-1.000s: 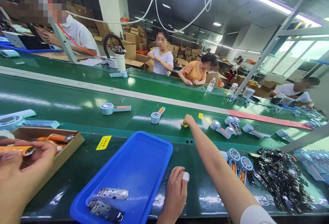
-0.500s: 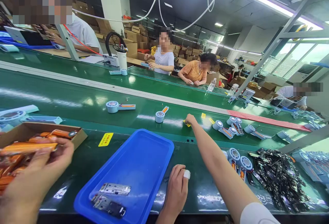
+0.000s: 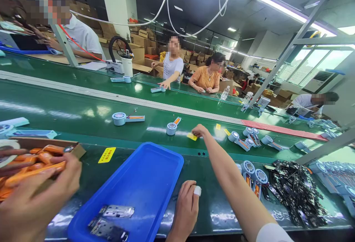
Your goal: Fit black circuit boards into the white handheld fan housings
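Note:
My right hand (image 3: 199,130) is stretched far out over the green conveyor belt (image 3: 83,112), its fingertips pinched on a small yellow tag (image 3: 192,137) lying on the belt. My left hand (image 3: 185,209) rests on the near table edge with fingers curled and nothing in it. One finger wears white tape. It lies just right of a blue tray (image 3: 144,175) that holds two small metal parts (image 3: 118,211). A round light-blue fan unit (image 3: 171,128) with an orange battery sits on the belt left of the tag.
A co-worker's hand (image 3: 36,201) at the near left holds orange batteries over a cardboard box (image 3: 74,149). More fan units (image 3: 246,138) and a heap of black circuit boards (image 3: 299,190) lie at the right. Several people work across the belt.
My right hand has slid the yellow tag a little leftward along the belt. The co-worker's hand at left lowered its orange batteries. A person across the belt reached out and set down a part.

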Available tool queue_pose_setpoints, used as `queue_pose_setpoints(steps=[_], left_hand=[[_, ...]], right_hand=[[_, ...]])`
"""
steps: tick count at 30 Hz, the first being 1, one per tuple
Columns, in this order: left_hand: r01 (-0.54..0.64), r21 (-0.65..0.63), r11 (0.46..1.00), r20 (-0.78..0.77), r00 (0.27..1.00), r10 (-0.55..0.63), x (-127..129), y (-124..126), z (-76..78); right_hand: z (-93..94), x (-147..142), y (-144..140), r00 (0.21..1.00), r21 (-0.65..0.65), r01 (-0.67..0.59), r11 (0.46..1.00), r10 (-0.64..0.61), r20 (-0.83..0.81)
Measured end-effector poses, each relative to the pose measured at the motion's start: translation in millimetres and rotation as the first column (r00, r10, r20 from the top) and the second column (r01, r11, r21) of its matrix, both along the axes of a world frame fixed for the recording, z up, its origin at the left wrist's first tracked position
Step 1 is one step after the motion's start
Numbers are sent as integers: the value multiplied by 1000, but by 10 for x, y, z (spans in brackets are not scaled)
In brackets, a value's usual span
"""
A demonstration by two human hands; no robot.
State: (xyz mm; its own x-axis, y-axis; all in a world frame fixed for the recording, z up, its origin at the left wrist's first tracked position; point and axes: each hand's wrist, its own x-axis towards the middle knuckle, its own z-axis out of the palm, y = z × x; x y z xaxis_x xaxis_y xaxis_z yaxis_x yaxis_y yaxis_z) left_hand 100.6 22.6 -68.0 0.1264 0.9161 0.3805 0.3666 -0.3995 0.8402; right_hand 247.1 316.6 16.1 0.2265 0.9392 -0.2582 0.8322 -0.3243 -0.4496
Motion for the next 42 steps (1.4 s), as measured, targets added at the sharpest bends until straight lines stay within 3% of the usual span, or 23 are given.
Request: queue_pose_setpoints(steps=[6,12,19,35,39,42], left_hand=[[-5,-25,1000,2,1000,5,6,-2,-61],[-7,-21,1000,-3,1000,7,14,6,-109],[-20,-7,1000,-4,1000,20,16,1,-114],[-32,21,999,-104,994,34,-16,2,-42],[-20,47,999,-178,984,28,30,28,105],[-5,61,998,-246,969,19,192,363,317]], right_hand=[[38,134,-85,984,-38,-156,987,159,82],[-68,29,-225,920,-91,-366,926,375,116],[-102,-10,-220,868,-162,-443,882,467,170],[-64,59,-311,934,-171,-325,930,344,97],[-36,103,-355,971,-108,-241,965,240,-23],[4,213,-385,978,-64,-148,987,136,-160]])
